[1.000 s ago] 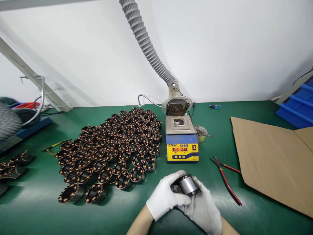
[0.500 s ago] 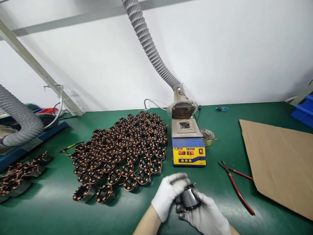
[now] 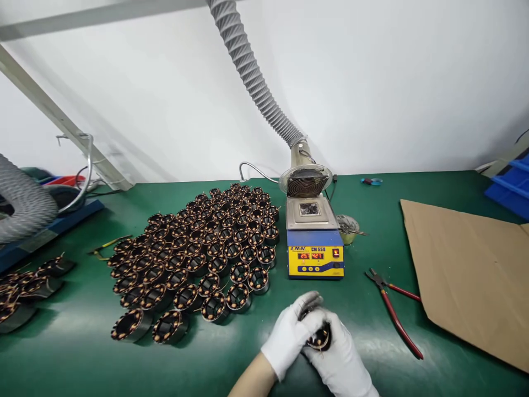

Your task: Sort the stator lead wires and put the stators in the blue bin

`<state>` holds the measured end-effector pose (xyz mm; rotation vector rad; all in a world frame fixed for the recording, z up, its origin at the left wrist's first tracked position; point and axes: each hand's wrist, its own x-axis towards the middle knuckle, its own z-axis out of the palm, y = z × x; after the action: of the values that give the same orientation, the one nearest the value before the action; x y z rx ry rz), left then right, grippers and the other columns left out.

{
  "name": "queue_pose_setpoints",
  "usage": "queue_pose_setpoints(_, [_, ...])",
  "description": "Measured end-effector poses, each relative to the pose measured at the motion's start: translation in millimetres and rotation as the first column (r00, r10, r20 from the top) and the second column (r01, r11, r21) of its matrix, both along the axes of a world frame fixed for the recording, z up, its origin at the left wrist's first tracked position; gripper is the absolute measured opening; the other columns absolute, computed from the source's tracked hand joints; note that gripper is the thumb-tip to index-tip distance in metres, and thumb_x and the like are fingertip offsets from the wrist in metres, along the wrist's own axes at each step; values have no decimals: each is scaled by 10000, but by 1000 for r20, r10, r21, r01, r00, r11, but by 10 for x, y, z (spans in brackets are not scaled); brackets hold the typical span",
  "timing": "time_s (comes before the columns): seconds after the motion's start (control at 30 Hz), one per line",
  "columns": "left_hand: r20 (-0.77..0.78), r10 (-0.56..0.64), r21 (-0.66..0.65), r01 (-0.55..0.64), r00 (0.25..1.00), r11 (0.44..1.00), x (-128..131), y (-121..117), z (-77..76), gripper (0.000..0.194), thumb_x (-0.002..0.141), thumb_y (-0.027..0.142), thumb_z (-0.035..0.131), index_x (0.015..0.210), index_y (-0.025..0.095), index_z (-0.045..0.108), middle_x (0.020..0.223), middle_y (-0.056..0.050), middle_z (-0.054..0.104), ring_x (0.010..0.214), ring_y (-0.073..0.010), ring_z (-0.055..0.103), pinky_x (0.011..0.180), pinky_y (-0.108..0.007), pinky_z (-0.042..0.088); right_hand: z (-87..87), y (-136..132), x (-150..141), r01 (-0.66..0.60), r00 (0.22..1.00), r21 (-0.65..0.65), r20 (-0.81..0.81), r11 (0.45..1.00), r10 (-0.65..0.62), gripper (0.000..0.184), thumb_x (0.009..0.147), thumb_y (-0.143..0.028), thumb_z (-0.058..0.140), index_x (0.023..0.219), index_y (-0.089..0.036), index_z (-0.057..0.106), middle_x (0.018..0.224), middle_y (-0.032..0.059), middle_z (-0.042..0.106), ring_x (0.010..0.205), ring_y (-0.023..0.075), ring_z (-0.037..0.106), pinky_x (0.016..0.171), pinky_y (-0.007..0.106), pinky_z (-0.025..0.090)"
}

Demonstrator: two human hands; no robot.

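Observation:
Both my hands wear white gloves and meet low in the middle of the view. My left hand (image 3: 287,333) and my right hand (image 3: 341,361) are closed together around one motor stator (image 3: 320,335), a dark ring with copper windings, its open end turned toward me. A large group of several like stators (image 3: 198,251) stands in rows on the green mat (image 3: 82,353) to the left of my hands. The nearest of them lies about a hand's width from my left hand.
A yellow and blue solder pot (image 3: 314,242) with red digits stands behind my hands under a grey fume hose (image 3: 252,77). Red-handled cutters (image 3: 392,311) lie to the right, beside a brown cardboard sheet (image 3: 471,275). More stators (image 3: 25,286) sit at the far left. A small metal bowl (image 3: 347,227) stands by the pot.
The stator has been turned in my hands: its shiny steel side showed before, now its open wound end faces me. My hands stayed in about the same place.

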<state>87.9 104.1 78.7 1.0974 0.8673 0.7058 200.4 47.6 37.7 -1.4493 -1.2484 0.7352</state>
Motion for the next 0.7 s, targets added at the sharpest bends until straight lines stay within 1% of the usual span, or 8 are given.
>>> queue_pose_setpoints(0.13, [65,232,-56,-229,970,972,176,-17,-18,249,701,347,637,801,123,676,816,-97,695,804,-228,628,766,-319,480,4,16,-21,-99,979,15,179,995,95,254,590,-250,736,759,-237,548,805,75,612,728,253,565,663,389,443])
queue_pose_setpoints(0.3, [313,490,-210,-443,814,871,-42,114,176,289,677,401,691,833,161,647,733,-34,680,767,-187,641,801,-298,473,18,6,-22,-51,981,-11,185,999,53,292,570,-261,749,783,-236,551,862,91,611,775,278,563,694,413,432])
queue_pose_setpoints(0.37, [224,445,-114,-430,867,895,-186,171,256,343,674,389,698,934,172,644,842,-53,690,904,-209,620,901,-323,427,27,11,-18,-22,988,-28,150,999,26,308,552,-275,763,777,-241,555,890,93,620,804,293,565,720,428,426])
queue_pose_setpoints(0.43, [-37,211,-2,-211,977,977,-262,206,287,380,655,352,704,984,170,652,925,-79,687,986,-246,583,935,-357,398,36,22,-15,-24,993,-34,111,999,28,319,559,-274,760,813,-248,569,918,92,628,834,301,566,742,432,420])
queue_pose_setpoints(0.5, [-278,-18,78,42,960,996,-243,211,263,240,664,311,673,863,179,699,876,-64,697,917,-252,590,965,-387,354,42,33,-16,-48,995,-23,87,999,50,342,583,-265,744,880,-251,576,937,94,633,851,301,567,751,426,417])
queue_pose_setpoints(0.53, [-339,-52,122,99,939,988,-205,205,235,156,681,299,643,765,185,710,817,-50,700,855,-243,593,971,-389,336,45,37,-16,-60,995,-17,84,998,61,350,591,-259,737,902,-250,576,937,94,635,849,298,569,748,421,418])
queue_pose_setpoints(0.6, [-344,6,165,54,939,985,-114,192,172,143,691,278,608,621,183,689,715,-30,684,747,-216,580,902,-357,376,50,43,-16,-73,994,-12,84,997,74,344,595,-238,727,905,-247,577,913,90,640,830,290,574,739,412,421])
queue_pose_setpoints(0.7, [-202,217,64,-208,955,976,-70,193,121,128,645,272,640,632,148,670,628,-19,638,641,-176,556,645,-272,433,67,43,-12,-81,994,-19,73,997,82,329,586,-210,723,881,-244,580,902,87,647,826,286,581,739,405,423])
